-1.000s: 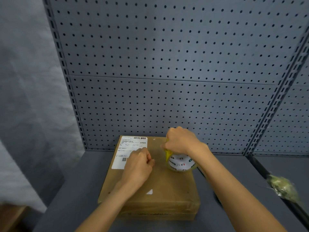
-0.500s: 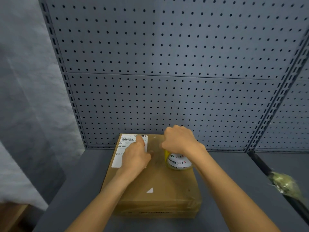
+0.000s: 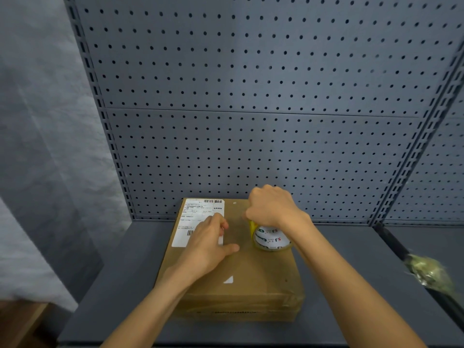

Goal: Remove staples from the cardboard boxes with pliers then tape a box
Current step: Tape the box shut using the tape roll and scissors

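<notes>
Box: cardboard box (image 3: 238,267) lies flat on the grey shelf (image 3: 120,285), against the pegboard (image 3: 251,109).
Left hand (image 3: 208,243): grip apart, fingers flat on the box top, partly over the shipping label (image 3: 198,217).
Right hand (image 3: 272,207): grip clamped on the tape roll (image 3: 271,238), standing on the box top.

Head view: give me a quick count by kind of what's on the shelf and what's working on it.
Cardboard box: 1
Tape roll: 1
Shipping label: 1
Hands: 2, left hand flat on the box, right hand gripping the tape roll
Crumpled wrap at right: 1
Total: 6
</notes>
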A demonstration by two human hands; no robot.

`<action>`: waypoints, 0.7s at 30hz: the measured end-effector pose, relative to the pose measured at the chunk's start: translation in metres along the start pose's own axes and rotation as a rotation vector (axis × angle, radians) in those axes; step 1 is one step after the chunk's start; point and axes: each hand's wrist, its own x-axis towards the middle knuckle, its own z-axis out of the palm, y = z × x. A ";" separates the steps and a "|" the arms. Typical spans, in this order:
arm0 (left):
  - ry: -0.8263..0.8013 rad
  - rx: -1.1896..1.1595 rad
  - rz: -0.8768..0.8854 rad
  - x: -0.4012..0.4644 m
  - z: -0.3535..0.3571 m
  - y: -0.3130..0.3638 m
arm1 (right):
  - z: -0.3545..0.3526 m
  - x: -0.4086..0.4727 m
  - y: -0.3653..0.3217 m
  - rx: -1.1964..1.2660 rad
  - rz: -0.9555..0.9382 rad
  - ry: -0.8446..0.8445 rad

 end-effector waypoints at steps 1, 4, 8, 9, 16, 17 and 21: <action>0.023 0.028 0.021 -0.003 0.001 0.001 | 0.000 0.000 0.000 0.003 0.000 0.001; 0.108 0.179 0.124 -0.009 0.009 0.007 | 0.001 -0.001 0.001 0.017 0.007 0.018; -0.034 0.310 0.191 -0.013 0.021 0.010 | 0.004 -0.001 0.001 0.010 0.012 0.034; -0.092 0.344 0.193 -0.013 0.023 0.009 | 0.004 -0.001 0.001 0.006 0.014 0.044; -0.194 0.441 0.193 -0.013 0.023 0.008 | 0.005 -0.020 0.020 0.470 0.025 0.330; -0.196 0.443 0.194 -0.013 0.024 0.008 | 0.008 -0.026 0.026 0.585 0.002 0.301; -0.182 0.451 0.203 -0.012 0.024 0.007 | 0.029 -0.042 0.044 0.856 -0.006 0.239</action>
